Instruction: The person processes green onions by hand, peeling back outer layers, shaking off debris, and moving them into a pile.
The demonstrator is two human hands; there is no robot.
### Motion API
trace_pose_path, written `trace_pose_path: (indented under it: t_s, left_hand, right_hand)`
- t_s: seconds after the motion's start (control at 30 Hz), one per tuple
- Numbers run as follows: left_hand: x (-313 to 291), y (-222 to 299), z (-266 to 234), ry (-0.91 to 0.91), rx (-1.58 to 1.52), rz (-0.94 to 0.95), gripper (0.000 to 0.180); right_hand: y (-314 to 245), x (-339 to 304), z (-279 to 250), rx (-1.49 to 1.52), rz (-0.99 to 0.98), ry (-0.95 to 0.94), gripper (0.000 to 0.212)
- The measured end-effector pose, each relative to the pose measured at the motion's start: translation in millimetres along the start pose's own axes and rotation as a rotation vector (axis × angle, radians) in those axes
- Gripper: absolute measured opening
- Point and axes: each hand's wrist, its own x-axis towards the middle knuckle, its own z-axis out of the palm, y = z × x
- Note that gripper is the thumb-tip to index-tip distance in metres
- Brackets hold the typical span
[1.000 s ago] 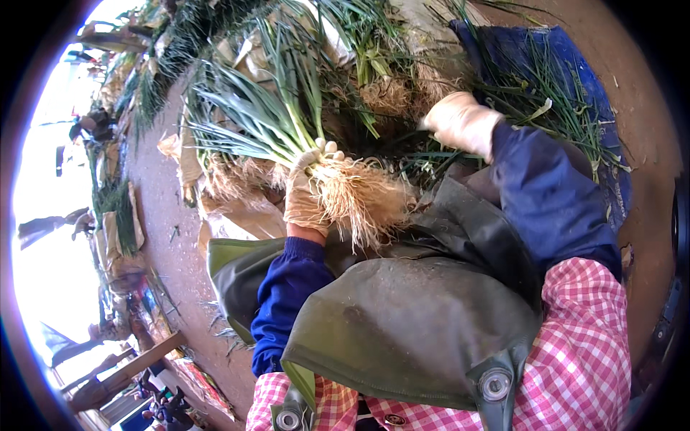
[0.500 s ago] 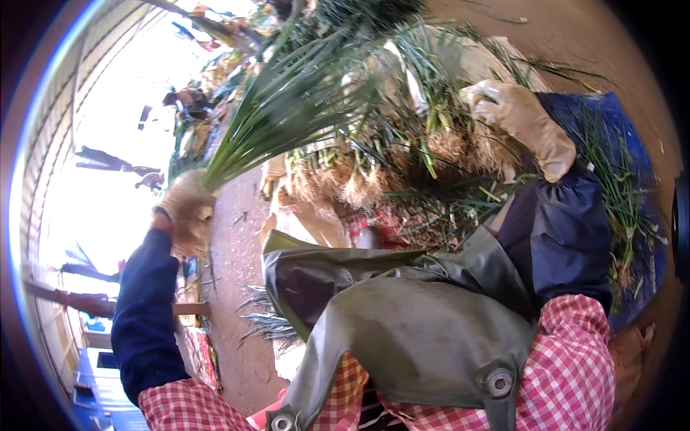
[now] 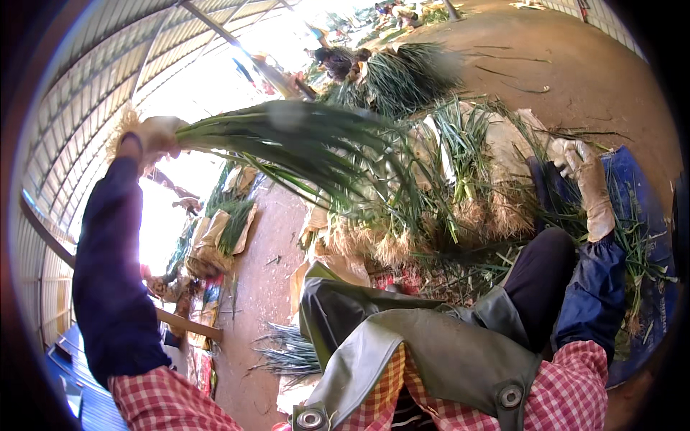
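Observation:
My left hand [image 3: 152, 141], in a pale glove, is raised at the left and closed around the root end of a bunch of green onions [image 3: 287, 133]. The roots stick out beyond the fist, and the long green leaves trail to the right. Below those leaves, several bunches with bushy pale roots [image 3: 402, 246] lie in a row on sacking. My right hand [image 3: 586, 179], also gloved, is at the right beside the row, near a blue sheet [image 3: 658, 305]. Its fingers are bent loosely and stand apart, with nothing seen in them.
An olive apron [image 3: 438, 334] covers my lap. Loose leaves [image 3: 291, 352] lie on the floor at my left. Farther back are a large heap of green onions [image 3: 410, 79] and a person [image 3: 341, 61] beside it. A wooden bar [image 3: 190, 325] juts in at the left.
My left hand has risen and moved left with the green onions, whose leaves now swing out sideways. My right hand has shifted right, away from the row. The view has tilted up.

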Motion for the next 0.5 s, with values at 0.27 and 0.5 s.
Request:
trace_pose_path:
  t_s: [0.27, 0.5]
  left_hand:
    - [-2, 22, -55, 0.067, -0.378, 0.005, 0.024]
    - [-3, 57, -89, 0.124, -0.399, 0.016, 0.031]
  right_hand:
    - [-50, -24, 39, -0.151, 0.172, -0.364, 0.034]
    - [-76, -13, 202, -0.302, -0.181, -0.948, 0.049]
